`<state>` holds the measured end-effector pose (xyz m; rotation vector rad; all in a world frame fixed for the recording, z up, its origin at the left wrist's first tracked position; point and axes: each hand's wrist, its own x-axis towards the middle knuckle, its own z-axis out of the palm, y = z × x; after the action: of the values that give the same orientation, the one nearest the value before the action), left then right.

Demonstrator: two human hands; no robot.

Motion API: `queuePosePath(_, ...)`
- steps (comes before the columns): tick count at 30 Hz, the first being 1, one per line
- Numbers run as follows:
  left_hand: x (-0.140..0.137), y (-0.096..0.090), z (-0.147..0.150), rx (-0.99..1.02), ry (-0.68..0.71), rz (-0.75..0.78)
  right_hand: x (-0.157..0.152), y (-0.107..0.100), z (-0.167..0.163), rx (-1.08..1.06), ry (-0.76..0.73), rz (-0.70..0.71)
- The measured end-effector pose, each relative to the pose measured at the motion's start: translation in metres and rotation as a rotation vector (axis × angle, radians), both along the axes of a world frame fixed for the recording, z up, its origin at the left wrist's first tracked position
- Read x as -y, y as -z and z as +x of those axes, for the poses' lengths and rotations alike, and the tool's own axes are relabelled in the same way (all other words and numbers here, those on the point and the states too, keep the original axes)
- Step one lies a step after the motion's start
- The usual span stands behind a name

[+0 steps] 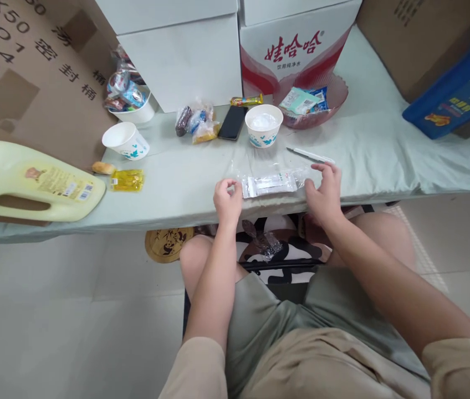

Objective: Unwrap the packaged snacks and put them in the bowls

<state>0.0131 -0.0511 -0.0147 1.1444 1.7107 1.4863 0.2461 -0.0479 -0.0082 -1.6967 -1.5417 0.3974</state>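
Observation:
A small white packet with printing lies at the table's front edge, inside a loose clear plastic wrapper. At its left end, my left hand is closed, thumb and fingers pinching the wrapper. My right hand is at the other end, its thumb against the film and its forefinger reaching up beside a white-handled knife. Part of the right-hand grip is hidden. Just behind the packet stands a paper cup with something clear or white in it.
Behind are a phone, wrapped snacks, a pink bowl of packets and white cartons. At left are another paper cup, a yellow packet and a large yellow jug. A blue package stands at right.

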Motion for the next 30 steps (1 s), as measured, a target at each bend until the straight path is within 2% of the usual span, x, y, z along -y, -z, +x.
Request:
queuePosePath(2, -0.003, -0.001, 0.002, 0.077, -0.032, 0.042, 0.007, -0.004, -0.001, 0.195, -0.16, 0.081)
queuePosePath(4, -0.006, -0.001, 0.002, 0.122, -0.053, 0.106, 0.009, -0.008, -0.003, 0.331, -0.329, 0.08)
queuePosePath(5, -0.006, -0.002, 0.001, 0.137, -0.063, 0.128, 0.007, -0.01, -0.004, 0.38, -0.362, 0.059)
queuePosePath(9, -0.004, -0.004, -0.001, 0.172, -0.028, 0.075, -0.012, -0.013, 0.0, 0.52, -0.305, -0.073)
queuePosePath(11, -0.001, -0.006, -0.002, 0.152, 0.023, 0.068, -0.019, -0.014, 0.004, 0.556, -0.349, -0.093)
queuePosePath(14, 0.002, -0.008, 0.0, 0.1, 0.1, 0.092, -0.016, -0.016, 0.008, 0.575, -0.421, 0.01)
queuePosePath(18, -0.001, -0.005, 0.003, 0.068, 0.118, 0.021, 0.0, -0.02, 0.011, 0.554, -0.409, 0.193)
queuePosePath(21, -0.006, -0.006, 0.006, 0.264, 0.012, 0.007, 0.011, -0.019, 0.015, 0.553, -0.562, 0.25)
queuePosePath(24, -0.008, -0.01, 0.007, 0.553, -0.047, -0.061, 0.018, -0.013, 0.017, 0.584, -0.733, 0.193)
queuePosePath(27, -0.009, -0.014, 0.008, 0.748, -0.026, -0.099, 0.023, -0.01, 0.015, 0.647, -0.658, 0.106)
queuePosePath(30, -0.01, -0.014, 0.008, 0.854, 0.031, -0.083, 0.019, -0.011, 0.009, 0.702, -0.567, 0.055)
